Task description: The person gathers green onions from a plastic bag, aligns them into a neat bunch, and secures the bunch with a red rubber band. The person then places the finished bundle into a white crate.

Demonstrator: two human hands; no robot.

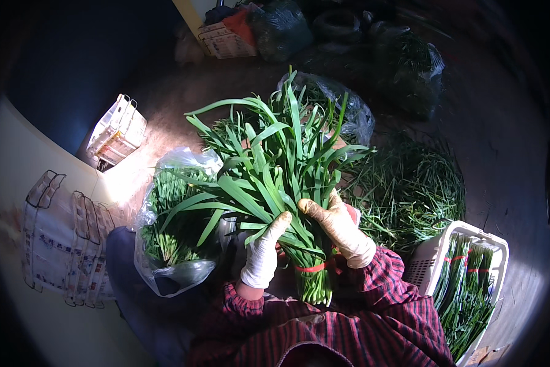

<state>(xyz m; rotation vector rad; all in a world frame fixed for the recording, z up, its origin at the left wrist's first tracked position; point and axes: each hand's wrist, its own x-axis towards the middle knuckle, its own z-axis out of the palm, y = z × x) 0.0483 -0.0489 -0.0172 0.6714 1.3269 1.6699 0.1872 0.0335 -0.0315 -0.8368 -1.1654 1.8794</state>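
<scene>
Both of my hands wear pale work gloves, stained on the fingertips. Between them is a bunch of garlic chives [275, 183], its long flat leaves fanning out away from me. A red band [310, 267] circles the stems near their pale cut ends, which point toward my lap. My left hand [264, 247] grips the bunch from the left, thumb on top of the leaves. From the right, my right hand [341, 229] holds it with the thumb across the front. The fingers under the leaves are mostly hidden.
An open plastic bag [178, 270] of chives stands at left, near stacked crates [54, 243]. At right, a white crate [504, 257] holds banded bunches. Loose greens [412, 179] lie on the floor behind it. Another plastic bag [362, 114] and a white crate [118, 130] stand farther off.
</scene>
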